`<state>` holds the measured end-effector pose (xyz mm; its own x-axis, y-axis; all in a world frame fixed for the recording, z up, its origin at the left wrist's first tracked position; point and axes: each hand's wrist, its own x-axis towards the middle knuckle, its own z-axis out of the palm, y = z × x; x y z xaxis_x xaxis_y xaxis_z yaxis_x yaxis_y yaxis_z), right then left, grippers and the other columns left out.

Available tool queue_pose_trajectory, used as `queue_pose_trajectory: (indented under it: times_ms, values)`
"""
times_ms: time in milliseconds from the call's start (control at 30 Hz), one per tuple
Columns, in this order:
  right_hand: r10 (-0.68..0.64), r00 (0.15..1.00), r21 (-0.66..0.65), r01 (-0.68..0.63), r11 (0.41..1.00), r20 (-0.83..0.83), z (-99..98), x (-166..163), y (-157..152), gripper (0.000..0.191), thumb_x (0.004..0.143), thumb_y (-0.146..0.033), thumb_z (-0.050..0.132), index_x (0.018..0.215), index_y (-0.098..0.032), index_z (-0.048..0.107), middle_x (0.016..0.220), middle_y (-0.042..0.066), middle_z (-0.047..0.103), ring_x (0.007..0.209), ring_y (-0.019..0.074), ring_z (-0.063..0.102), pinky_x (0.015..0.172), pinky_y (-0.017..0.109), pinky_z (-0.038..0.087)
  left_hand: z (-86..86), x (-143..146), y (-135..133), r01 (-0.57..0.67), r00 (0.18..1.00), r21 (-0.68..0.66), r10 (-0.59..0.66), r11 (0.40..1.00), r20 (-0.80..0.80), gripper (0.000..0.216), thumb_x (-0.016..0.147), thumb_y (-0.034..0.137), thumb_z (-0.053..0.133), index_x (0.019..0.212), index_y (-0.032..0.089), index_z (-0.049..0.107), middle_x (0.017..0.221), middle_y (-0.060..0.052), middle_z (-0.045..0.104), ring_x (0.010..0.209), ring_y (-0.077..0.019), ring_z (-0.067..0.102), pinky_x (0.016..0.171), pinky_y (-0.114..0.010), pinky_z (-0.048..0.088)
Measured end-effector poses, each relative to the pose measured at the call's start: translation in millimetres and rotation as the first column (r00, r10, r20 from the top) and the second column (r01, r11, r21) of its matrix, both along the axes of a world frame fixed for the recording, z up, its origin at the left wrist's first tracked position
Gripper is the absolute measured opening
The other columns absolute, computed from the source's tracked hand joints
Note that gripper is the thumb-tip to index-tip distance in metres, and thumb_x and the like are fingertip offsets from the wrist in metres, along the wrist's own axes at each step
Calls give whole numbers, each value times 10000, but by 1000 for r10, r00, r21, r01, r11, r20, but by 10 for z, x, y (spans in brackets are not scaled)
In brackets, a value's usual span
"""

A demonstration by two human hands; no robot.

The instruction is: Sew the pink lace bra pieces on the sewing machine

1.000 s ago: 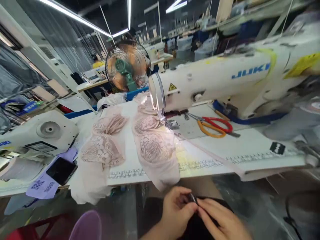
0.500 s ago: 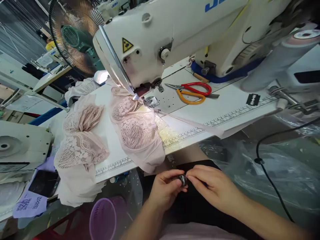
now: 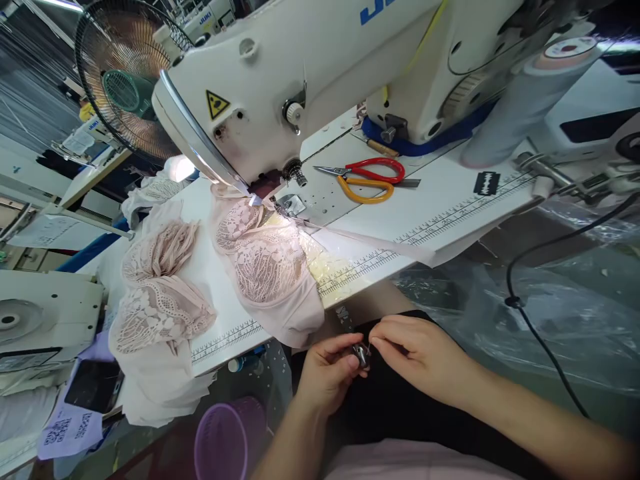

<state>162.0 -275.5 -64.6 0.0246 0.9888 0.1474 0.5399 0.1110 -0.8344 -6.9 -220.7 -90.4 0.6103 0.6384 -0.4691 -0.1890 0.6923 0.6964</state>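
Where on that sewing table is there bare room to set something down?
Bare table between scissors and razor blade, and a strip between left lace pile and right lace pile. Crowded under the machine head and by the phone.

The small part [image 3: 361, 353] looked like shiny dark metal. The garment [image 3: 270, 267] was pale pink lace cloth, open and rough-textured, on a smooth, matt white worktop [image 3: 450, 207]. The sewing machine [image 3: 300, 87] wore glossy cream paint. The scissors [image 3: 367, 179] had smooth plastic handles. The clear plastic sheeting [image 3: 575, 320] gleamed, crinkled.
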Motion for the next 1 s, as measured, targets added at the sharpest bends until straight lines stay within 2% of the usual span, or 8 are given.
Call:
queue_pose_trajectory:
  times_ms: [200,367,467,633,767,867,1000]
  values:
    - [80,997,-128,-82,988,-15,16,28,-29,280,842,-176,386,595,-193,517,576,-10,495,524,105,465,499,226,347,-13,24,7,-43,987,-62,52,997,155,309,578,232,858,822,158,682,727,-18,682,578,-72,602,508,-131,462]
    - [118,991,-232,-131,964,-70,-21,-8,-7,272,832,-183,391,620,-182,561,616,7,541,566,116,493,534,236,360,13,35,-26,25,985,-185,8,982,174,301,569,218,863,814,144,704,711,-20,670,572,-68,608,506,-117,474]
    - [121,989,-281,-141,949,-87,0,-8,13,269,824,-184,400,595,-181,542,608,5,542,567,116,495,537,235,353,-26,19,-45,66,984,-205,-29,977,178,298,577,228,861,821,139,716,671,-21,666,567,-70,614,504,-109,480]
    - [120,990,-285,-137,949,-75,-4,12,27,254,812,-186,405,584,-187,516,600,2,533,569,124,492,544,247,344,-90,-6,-46,96,983,-176,-65,980,173,285,589,227,856,830,143,729,682,-27,684,571,-77,627,506,-112,491]
    - [67,994,-255,-87,963,-85,-48,41,6,266,829,-208,391,601,-192,528,605,2,535,576,129,496,553,252,348,-93,-5,-45,107,983,-178,-77,978,167,289,581,224,859,826,138,731,677,-28,683,567,-78,629,507,-116,496]
    - [51,996,-231,-68,970,-79,-45,73,-29,282,840,-236,378,596,-197,513,589,-3,511,554,127,476,536,250,340,-87,-4,-42,77,987,-176,-50,981,153,289,573,213,861,818,143,726,719,-24,682,575,-76,627,506,-117,499]
    - [110,990,-255,-129,958,-88,16,111,-66,271,821,-249,387,559,-201,434,572,-8,469,531,123,445,505,246,322,-79,-6,-34,8,991,-157,13,988,131,285,575,202,858,816,151,715,746,-18,667,602,-73,618,530,-126,508]
